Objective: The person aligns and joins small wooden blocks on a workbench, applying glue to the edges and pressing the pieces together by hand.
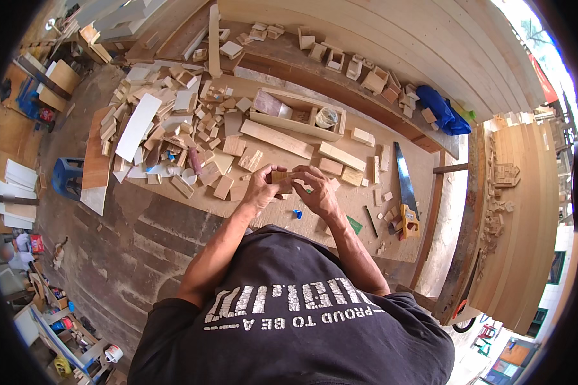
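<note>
Both my hands meet over the near part of a plywood worktable [192,204]. My left hand [262,191] is closed round a small wooden block [280,182], its thumb and fingers on the left side. From the right, the bent fingers of my right hand [318,192] pinch at the same block; part of it is hidden behind them. A small blue piece [298,214] lies on the table just below the hands. Beyond them lie a long wooden board [277,140] and shorter blocks [331,167].
A handsaw [405,176] with a yellow handle [410,222] lies at the right. Wood offcuts [167,131] are heaped at the left. An open wooden box [302,128] stands at the back, before a shelf with small wooden boxes [335,61] and a blue cloth [443,110]. A blue stool [68,177] stands left.
</note>
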Tool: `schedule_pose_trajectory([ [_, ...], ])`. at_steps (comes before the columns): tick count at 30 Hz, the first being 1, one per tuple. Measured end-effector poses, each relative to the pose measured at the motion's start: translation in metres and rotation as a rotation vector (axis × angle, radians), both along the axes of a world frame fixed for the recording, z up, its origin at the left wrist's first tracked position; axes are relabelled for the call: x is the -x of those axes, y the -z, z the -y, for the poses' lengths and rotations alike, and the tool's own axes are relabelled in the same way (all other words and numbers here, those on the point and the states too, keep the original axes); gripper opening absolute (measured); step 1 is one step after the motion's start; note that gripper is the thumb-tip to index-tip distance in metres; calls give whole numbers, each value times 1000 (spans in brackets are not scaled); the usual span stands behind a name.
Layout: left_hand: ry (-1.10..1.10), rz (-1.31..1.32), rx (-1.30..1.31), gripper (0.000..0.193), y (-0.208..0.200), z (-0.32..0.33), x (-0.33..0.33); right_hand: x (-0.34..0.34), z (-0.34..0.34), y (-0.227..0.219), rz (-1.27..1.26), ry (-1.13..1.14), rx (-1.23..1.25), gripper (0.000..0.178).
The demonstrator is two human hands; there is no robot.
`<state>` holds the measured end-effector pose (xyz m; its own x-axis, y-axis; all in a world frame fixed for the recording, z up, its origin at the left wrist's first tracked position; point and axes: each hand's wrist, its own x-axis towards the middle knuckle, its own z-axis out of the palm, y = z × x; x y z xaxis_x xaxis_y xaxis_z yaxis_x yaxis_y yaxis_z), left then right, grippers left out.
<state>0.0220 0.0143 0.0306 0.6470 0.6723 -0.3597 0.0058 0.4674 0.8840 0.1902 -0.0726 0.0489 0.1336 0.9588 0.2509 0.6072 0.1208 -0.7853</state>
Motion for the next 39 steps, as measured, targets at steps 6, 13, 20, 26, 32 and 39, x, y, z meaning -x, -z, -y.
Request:
schedule_pose_trajectory([
  [6,-124,164,27,29,6,-1,0,13,-1,-35,-227,202,24,21],
  [13,-149,342,32,27,-14,3,-6,22,-3,-29,-185,248,-138,15],
  [20,-135,339,0,25,-20,6,-8,28,-3,-27,-173,312,-205,10],
  [26,-142,314,-34,24,-22,8,-10,33,-2,-27,-193,349,-212,8],
  [32,-165,283,-13,22,-18,10,-13,31,-3,-26,-154,379,-185,7],
  [39,-181,228,10,19,-7,8,-10,27,-4,-18,-159,344,-64,10],
])
